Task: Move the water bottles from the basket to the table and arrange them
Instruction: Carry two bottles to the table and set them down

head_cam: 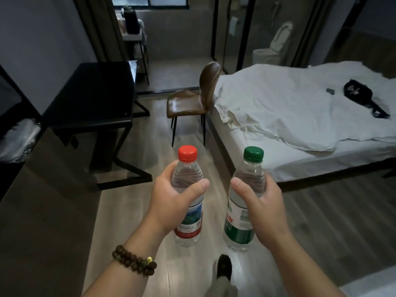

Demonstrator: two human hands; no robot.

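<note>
1. Left hand [171,202]: grip wrapped around the red-cap bottle [188,196], thumb across its front, bottle upright.
2. Right hand [260,202]: grip wrapped around the green-cap bottle [244,198], upright, beside the first with a clear gap between them.
3. Both bottles are in the air above the floor [132,211], well short of the bench [94,97].
4. The bench stands ahead left; its near edge faces the open floor strip.
5. The bed [300,116] edge bounds the strip on the right.
6. A chair [192,99] stands at the strip's far end, just beside the bed corner.
</note>
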